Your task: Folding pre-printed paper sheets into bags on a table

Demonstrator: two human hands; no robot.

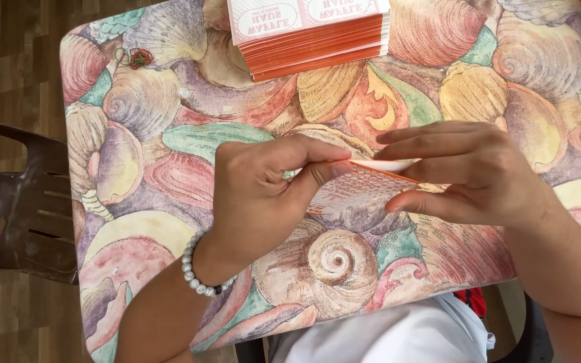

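Both hands pinch a paper sleeve over the shell-patterned table, wooden floor below.

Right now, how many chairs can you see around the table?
1: a dark brown plastic chair at the left edge of the shell-patterned table. Others may be hidden outside the view.

Shell-patterned table bears card stack, rubber bands.

Tabletop covered in a multicoloured seashell-print cloth. Dark brown slatted plastic chair stands at its left edge. Wood-grain plank floor, brown, evenly lit, visible beyond.
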